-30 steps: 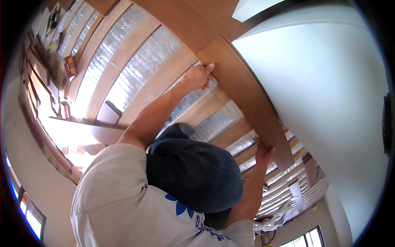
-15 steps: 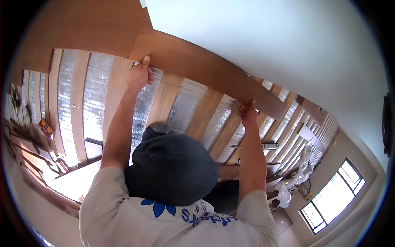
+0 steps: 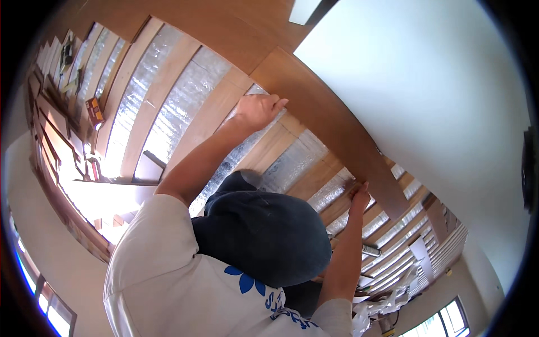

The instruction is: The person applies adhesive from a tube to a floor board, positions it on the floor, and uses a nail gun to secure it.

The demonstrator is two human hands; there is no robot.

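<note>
A long brown wooden plank (image 3: 328,129) lies along the foot of a white wall (image 3: 432,106), running from upper middle to lower right. My left hand (image 3: 257,110) is curled against the plank's near edge close to its upper end. Further down the same edge, my right hand (image 3: 359,197) grips it with the fingers on the board. Both arms stretch forward over a dark cap (image 3: 264,233) and a pale shirt at the bottom of the view.
Wooden joists (image 3: 210,115) with silver foil insulation (image 3: 182,104) between them cover the floor. Laid brown boards (image 3: 224,28) sit at the top. Stacked planks (image 3: 53,129) and a small box (image 3: 94,110) lie left. A sealant tube (image 3: 370,250) and crumpled white plastic (image 3: 387,303) lie lower right.
The view has swung, so the plank now runs steeply down to the right. Both hands stay on the plank's near edge, the left near the upper end.
</note>
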